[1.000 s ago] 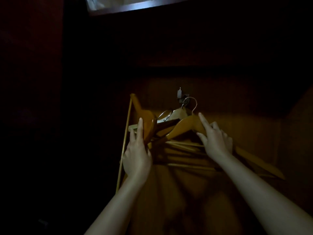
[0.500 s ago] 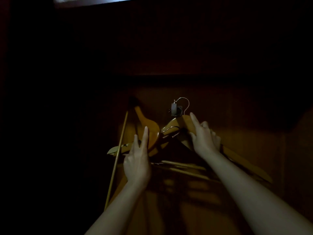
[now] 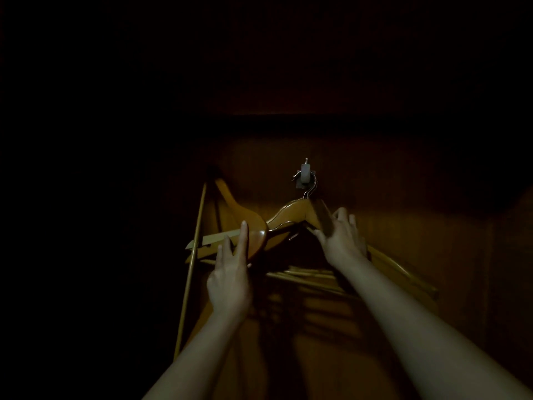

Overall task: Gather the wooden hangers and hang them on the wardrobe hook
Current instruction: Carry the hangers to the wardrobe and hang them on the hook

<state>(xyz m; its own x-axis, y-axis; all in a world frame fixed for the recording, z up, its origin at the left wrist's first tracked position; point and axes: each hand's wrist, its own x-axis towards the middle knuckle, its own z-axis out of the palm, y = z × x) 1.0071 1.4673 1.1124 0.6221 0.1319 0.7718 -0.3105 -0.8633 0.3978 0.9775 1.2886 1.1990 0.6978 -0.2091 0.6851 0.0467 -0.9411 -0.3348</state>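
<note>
— What's lost in the dark?
— The whole left side. The wooden hangers (image 3: 291, 211) overlap, so I count three at least, no firmer.
— And the hands?
— Two. The left hand (image 3: 230, 278) lies flat, fingers straight, against a tilted hanger (image 3: 255, 228). The one wardrobe hook (image 3: 305, 176) carries a hanger's wire. The right hand (image 3: 341, 243), fingers spread and blurred, rests on that hanger's arm.

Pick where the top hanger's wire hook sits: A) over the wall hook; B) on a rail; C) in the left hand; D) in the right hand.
A: the hanger has its wire loop caught over the wall hook.
</note>
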